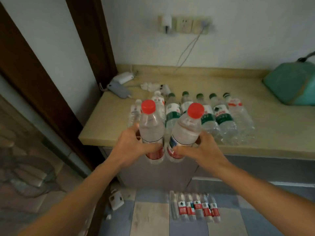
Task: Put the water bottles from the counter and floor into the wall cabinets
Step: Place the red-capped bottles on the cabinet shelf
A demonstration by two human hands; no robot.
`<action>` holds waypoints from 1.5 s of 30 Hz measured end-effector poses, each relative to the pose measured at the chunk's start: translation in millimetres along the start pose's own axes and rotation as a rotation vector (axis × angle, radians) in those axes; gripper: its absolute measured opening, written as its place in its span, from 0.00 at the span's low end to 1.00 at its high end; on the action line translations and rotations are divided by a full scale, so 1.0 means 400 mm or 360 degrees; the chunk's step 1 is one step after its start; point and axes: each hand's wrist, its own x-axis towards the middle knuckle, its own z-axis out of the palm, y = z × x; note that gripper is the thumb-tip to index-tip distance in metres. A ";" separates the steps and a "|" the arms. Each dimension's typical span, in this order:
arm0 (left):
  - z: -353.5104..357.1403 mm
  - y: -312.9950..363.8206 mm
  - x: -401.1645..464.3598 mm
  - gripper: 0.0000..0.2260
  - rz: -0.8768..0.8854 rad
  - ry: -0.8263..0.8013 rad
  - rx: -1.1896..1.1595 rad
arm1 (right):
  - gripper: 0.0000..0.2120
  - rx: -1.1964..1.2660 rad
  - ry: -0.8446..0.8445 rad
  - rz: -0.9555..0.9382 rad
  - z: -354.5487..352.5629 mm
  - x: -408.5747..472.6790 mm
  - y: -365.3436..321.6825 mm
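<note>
Counter (272, 133) ahead: left hand (131, 147) and right hand (202, 149) each grasp an upright red-capped bottle (150, 123), (187, 128); cabinets unseen.

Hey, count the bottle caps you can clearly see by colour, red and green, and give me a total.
Red caps: 2, on the held bottles, one in the left hand, one in the right hand
Green caps: 5, on bottles lying on the counter
Total: 7
</note>
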 end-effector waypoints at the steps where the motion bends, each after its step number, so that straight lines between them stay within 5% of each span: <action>1: -0.047 0.045 0.022 0.27 0.0059 -0.0008 0.0002 | 0.16 -0.0002 0.0044 -0.0040 0.000 0.017 -0.063; 10: -0.353 0.423 0.210 0.28 0.0460 0.0053 -0.0080 | 0.23 0.0143 0.0420 -0.0261 -0.067 0.189 -0.511; 22: -0.407 0.879 0.385 0.31 0.0682 0.0616 -0.0333 | 0.27 0.0303 0.0482 -0.0633 -0.389 0.352 -0.886; 26: -0.423 1.003 0.433 0.24 0.0744 0.0732 -0.0420 | 0.25 0.0352 0.0511 -0.0724 -0.481 0.402 -0.994; 36: -0.517 1.222 0.618 0.16 0.0861 0.0802 -0.0503 | 0.23 0.0452 0.0688 -0.0773 -0.618 0.571 -1.177; 45: -0.616 1.361 0.897 0.18 0.0866 0.0605 -0.0189 | 0.18 0.0064 0.0769 -0.0750 -0.675 0.766 -1.328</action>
